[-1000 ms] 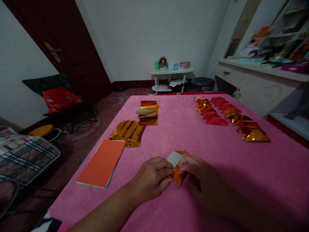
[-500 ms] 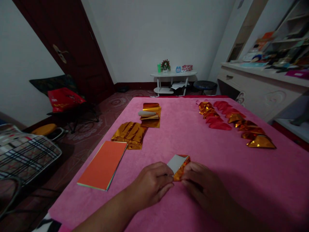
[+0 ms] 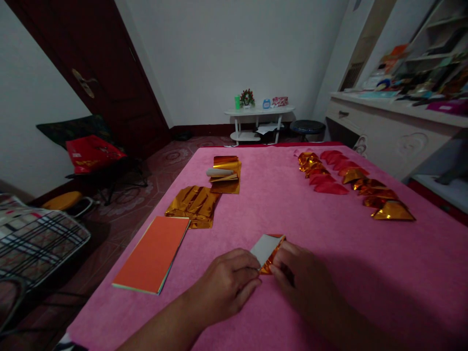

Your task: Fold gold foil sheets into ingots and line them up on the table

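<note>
A small piece of gold foil paper (image 3: 268,248) with a white back lies on the pink tablecloth (image 3: 278,204), partly folded. My left hand (image 3: 224,282) pinches its near left edge, fingers closed on it. My right hand (image 3: 305,282) presses and pinches the right side of the same piece. Most of the gold side is hidden under my fingers.
An orange paper stack (image 3: 151,253) lies at the left, with gold foil sheets (image 3: 193,204) and a further gold pile with a white roll (image 3: 224,173) behind it. Rows of folded gold and red pieces (image 3: 347,183) lie at the far right. A white side table (image 3: 258,119) stands by the wall.
The foil piece has been folded flatter and lower onto the cloth. Both hands have stayed on it, shifting a little nearer to me.
</note>
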Available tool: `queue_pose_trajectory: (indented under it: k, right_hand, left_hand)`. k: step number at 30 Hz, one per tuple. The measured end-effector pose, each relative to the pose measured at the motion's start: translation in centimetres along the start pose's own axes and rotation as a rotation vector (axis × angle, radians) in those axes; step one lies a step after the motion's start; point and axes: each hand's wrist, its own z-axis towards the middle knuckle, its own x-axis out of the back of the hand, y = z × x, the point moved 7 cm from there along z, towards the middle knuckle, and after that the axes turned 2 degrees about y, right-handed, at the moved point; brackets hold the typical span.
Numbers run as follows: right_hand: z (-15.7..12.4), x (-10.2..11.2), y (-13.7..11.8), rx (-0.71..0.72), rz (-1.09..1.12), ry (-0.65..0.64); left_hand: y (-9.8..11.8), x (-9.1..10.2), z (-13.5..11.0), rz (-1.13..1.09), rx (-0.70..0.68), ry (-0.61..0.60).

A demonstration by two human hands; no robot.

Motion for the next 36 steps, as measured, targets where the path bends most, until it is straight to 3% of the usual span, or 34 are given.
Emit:
queue_pose_trajectory:
  k: [6, 14, 24, 30, 36]
  right_hand:
    - [-0.1, -0.2, -0.3, 0.030, -0.070, -0.008]
    - [0.0, -0.4, -0.5, 0.072, -0.084, -0.005]
    - [-0.4, -0.6, -0.6, 0.121, -0.073, 0.018]
    - [-0.3, -0.5, 0.2, 0.038, -0.072, 0.043]
    - [-1.8, -0.3, -0.8, 0.218, -0.239, 0.060]
  left_hand:
    - [0.1, 0.2, 0.3, -0.032, 0.000, 0.021]
    - [0.4, -0.6, 0.0, 0.142, -0.004, -0.104]
    - [0.6, -1.0, 0.2, 0.221, 0.079, -0.174]
    - [0.9, -0.8, 0.2, 0.213, 0.086, -0.163]
    - [0.5, -0.7, 0.2, 0.193, 0.086, -0.108]
